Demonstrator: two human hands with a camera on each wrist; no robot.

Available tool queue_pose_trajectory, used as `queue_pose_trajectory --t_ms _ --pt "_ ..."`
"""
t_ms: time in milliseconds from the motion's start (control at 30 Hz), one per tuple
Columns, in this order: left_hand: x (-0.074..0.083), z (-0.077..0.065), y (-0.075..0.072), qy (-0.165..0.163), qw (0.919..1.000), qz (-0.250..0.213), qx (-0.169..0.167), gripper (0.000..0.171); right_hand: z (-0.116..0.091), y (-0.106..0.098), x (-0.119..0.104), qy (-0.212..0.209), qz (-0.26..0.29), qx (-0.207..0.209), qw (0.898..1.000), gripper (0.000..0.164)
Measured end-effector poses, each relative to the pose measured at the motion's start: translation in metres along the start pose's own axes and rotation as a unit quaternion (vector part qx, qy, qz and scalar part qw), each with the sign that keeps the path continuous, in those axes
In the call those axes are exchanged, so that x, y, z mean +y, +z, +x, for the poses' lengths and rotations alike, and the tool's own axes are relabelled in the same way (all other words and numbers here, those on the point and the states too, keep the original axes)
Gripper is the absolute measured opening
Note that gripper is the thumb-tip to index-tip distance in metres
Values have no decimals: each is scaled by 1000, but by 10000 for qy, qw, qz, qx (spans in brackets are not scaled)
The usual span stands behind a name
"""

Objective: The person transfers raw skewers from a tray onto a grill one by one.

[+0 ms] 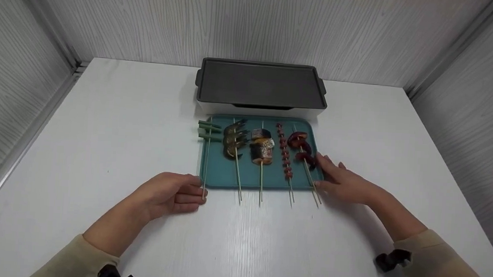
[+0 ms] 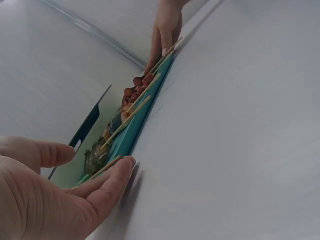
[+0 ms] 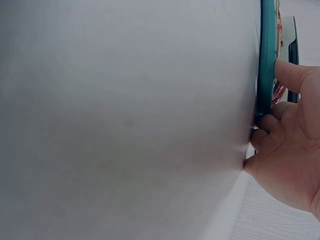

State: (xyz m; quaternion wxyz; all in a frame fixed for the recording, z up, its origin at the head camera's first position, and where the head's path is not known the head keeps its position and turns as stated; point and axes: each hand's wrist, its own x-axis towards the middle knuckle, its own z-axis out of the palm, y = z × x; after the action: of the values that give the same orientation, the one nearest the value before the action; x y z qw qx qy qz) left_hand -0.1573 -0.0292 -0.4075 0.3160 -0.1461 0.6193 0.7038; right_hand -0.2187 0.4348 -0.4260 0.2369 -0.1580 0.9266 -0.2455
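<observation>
A teal tray [image 1: 219, 173] lies on the white table in front of a dark griddle [image 1: 260, 84]. Across it lie several skewers: green stalks [image 1: 208, 130], shrimp [image 1: 234, 140], fish pieces [image 1: 262, 150], small red beads [image 1: 285, 154] and dark red slices [image 1: 301, 146]. My left hand [image 1: 184, 192] rests on the table at the tray's front left corner, fingertips touching that corner and the stick end, thumb lifted [image 2: 50, 152]. My right hand [image 1: 325, 172] holds the tray's right front corner: in the right wrist view one finger [image 3: 292, 75] lies on the rim [image 3: 267, 50] and the others curl against its edge.
Grey wood-grain walls [image 1: 252, 25] enclose the table on three sides. The griddle stands directly behind the tray, its dark edge [image 2: 90, 122] showing beyond the skewers. Stick ends overhang the tray's front edge [image 1: 260, 196]. Bare white table [image 1: 103, 127] lies to both sides.
</observation>
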Motion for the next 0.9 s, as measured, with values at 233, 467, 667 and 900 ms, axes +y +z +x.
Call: queue_pose_trajectory --t_ms 233,467,667,900 --pt "-3 5 -1 -118 9993 -337 -77 44 1 0 1 -214 39 34 9998 90" --pt "0 3 -3 8 9993 -380 -69 46 0 0 1 -127 -4 43 9999 90" --pt "3 1 -4 102 9992 -387 17 53 1 1 -1 -98 24 53 9999 90" --pt "2 -1 -5 110 9992 -347 139 48 0 0 0 -66 64 44 9999 91"
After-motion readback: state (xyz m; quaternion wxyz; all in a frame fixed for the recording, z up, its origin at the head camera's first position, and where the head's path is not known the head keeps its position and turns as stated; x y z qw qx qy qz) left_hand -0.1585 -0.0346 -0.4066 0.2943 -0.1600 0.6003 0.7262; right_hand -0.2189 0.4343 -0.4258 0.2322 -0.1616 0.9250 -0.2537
